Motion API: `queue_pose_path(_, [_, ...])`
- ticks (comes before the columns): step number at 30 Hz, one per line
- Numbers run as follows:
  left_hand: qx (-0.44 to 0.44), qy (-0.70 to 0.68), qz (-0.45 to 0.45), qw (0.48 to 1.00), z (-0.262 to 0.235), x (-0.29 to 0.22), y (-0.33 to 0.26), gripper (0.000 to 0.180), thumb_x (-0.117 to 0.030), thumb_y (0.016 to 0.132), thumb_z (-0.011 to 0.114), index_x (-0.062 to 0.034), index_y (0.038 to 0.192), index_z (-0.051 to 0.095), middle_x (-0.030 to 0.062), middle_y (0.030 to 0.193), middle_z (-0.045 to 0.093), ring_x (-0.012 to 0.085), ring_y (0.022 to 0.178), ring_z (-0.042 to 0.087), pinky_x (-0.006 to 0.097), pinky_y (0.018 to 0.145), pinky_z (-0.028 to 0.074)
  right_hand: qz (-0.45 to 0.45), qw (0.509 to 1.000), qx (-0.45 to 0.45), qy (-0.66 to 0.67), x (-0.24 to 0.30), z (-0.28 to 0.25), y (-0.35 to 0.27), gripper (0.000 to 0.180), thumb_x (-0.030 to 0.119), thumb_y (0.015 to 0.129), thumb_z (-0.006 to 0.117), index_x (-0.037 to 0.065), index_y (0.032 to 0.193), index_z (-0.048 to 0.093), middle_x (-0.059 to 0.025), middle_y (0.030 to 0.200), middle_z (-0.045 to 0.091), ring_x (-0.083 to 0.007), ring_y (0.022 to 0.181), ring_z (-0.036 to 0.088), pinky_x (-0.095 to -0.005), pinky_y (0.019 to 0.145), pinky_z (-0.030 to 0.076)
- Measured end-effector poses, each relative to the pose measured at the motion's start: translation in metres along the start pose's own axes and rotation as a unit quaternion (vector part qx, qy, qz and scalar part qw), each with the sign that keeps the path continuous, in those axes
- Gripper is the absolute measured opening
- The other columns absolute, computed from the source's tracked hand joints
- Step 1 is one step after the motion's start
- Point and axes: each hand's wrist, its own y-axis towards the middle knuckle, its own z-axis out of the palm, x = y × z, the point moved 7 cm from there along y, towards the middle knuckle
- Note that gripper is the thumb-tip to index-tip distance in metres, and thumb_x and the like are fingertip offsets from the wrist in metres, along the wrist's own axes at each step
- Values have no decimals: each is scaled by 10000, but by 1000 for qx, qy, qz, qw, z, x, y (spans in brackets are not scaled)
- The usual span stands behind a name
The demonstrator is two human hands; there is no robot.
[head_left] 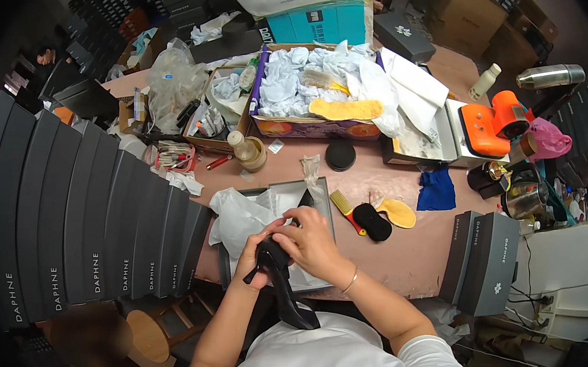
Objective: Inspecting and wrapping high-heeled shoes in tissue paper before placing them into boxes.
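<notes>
Over an open grey shoebox [328,219], both hands hold a black high-heeled shoe [286,297]. Its long dark part slants down toward my white shirt, and a thin heel sticks out beside my left palm. My left hand [250,258] is wrapped round the shoe from the left. From above, the bent fingers of my right hand [308,240] press on the shoe, with their tips close to the left fingers. White tissue paper [241,214] spills over the box's left side. A black pointed tip [306,198] shows just beyond my right hand; what it belongs to is partly hidden.
Grey shoeboxes [86,213] stand in a row at left, with two more [488,262] at right. A yellow-bristled brush [341,203], black pad [372,222] and blue cloth [438,190] lie on the pink table [400,257]. Behind stands a carton of crumpled paper [285,126].
</notes>
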Motion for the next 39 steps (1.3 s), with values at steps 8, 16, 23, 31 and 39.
queue_pose_path(8, [-53, 43, 1, 998, -7, -2, 31, 411, -349, 894, 449, -21, 1119, 554, 170, 1193, 571, 154, 741, 622, 320, 591, 557, 46, 983, 170, -53, -239, 34, 98, 153, 149, 783, 628, 38, 875, 680, -168, 819, 659, -327, 773, 637, -400, 702, 499])
queue_pose_path(16, [-118, -3, 11, 993, -37, -5, 48, 403, -342, 894, 430, -27, 1113, 554, 180, 1195, 572, 148, 741, 596, 303, 576, 538, 130, 893, 412, -129, -261, 70, 100, 436, 461, 753, 695, 29, 810, 712, -157, 784, 680, -313, 743, 652, -374, 684, 501])
queue_pose_path(23, [-37, 3, -31, 999, -18, -10, 67, 394, -308, 916, 414, -15, 1143, 547, 152, 1211, 556, 160, 962, 575, 279, 790, 511, 159, 956, 94, 227, -249, 52, 69, 139, 156, 834, 652, 37, 773, 616, -69, 880, 663, -204, 829, 635, -308, 785, 484])
queue_pose_path(31, [-4, 59, 25, 998, -2, -28, 49, 391, -297, 930, 362, -9, 1136, 529, 177, 1237, 531, 112, 727, 589, 215, 592, 501, 305, 783, 101, 533, -180, 20, 47, 134, 86, 887, 588, 54, 984, 502, -55, 900, 616, -118, 795, 601, -256, 729, 486])
queue_pose_path(39, [-63, 21, 57, 996, -21, -25, 34, 380, -283, 940, 373, -6, 1155, 517, 173, 1228, 539, 58, 505, 527, 163, 415, 429, 195, 906, 134, 351, -120, 58, 118, 130, 65, 892, 616, -1, 1004, 607, -24, 817, 606, -80, 704, 571, -225, 635, 472])
